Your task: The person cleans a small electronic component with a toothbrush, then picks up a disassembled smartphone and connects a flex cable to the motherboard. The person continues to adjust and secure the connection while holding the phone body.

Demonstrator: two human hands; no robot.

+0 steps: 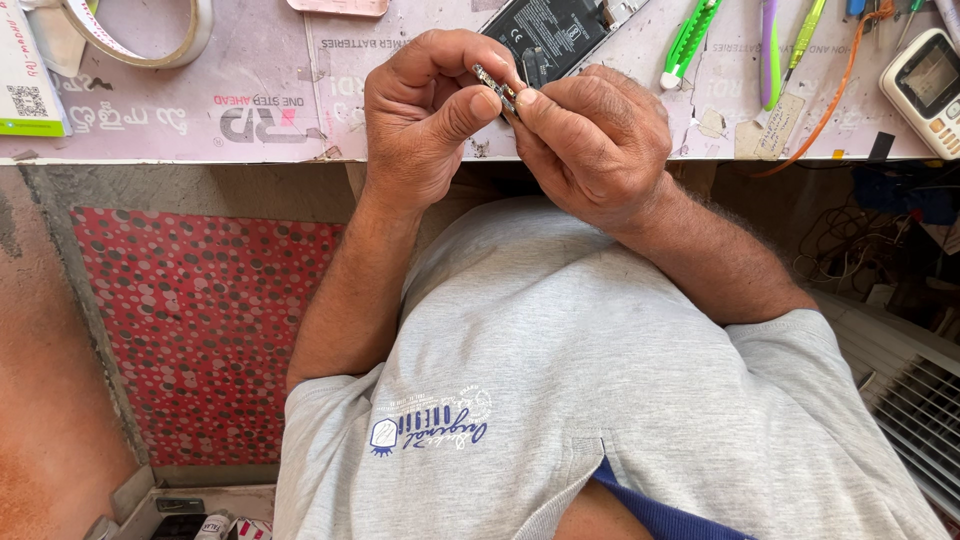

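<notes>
Here, small metal part [495, 86] pinched between left hand [425, 115] and right hand [590, 140] fingers [470, 108], closed tight.

The bench [250, 100] is covered with pale pink printed card. A roll of tape [140, 30] lies at its far left corner, beside a white and green box [25, 70]. A dark phone with its back off [550, 35] sits at the middle, a green cutter [690, 40] next to it, then purple and green tweezers [785, 45], an orange wire [835, 90], and a white meter [928, 85] at the right edge. Below the bench, a red dotted mat [200, 330] covers the floor.
</notes>
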